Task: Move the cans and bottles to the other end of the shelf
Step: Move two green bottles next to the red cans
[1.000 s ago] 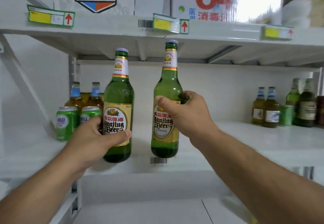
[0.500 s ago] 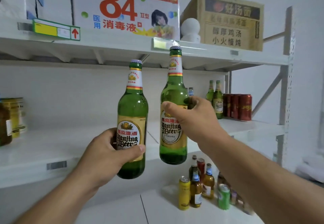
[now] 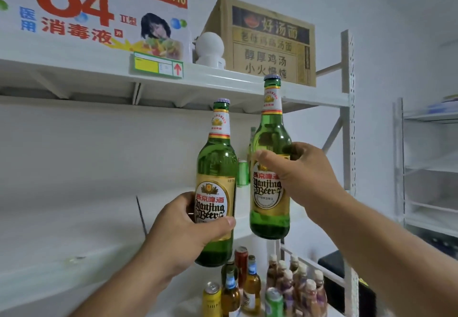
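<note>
White metal shelf (image 3: 74,217): both hands have carried tall green glass beer bottles rightward, nearing its far end.

Left hand (image 3: 181,232) grips one green glass beer bottle (image 3: 215,168); right hand (image 3: 304,175) grips the other green bottle (image 3: 270,128).

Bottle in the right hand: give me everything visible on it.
The right-hand bottle is green glass, capped, with a white-and-red neck band and a gold label reading Nanjing Beer. It is upright, tilted slightly, held off the shelf and higher than the other bottle. The right hand grips its shoulder, covering the label's top; nothing else visibly touches it.
</note>
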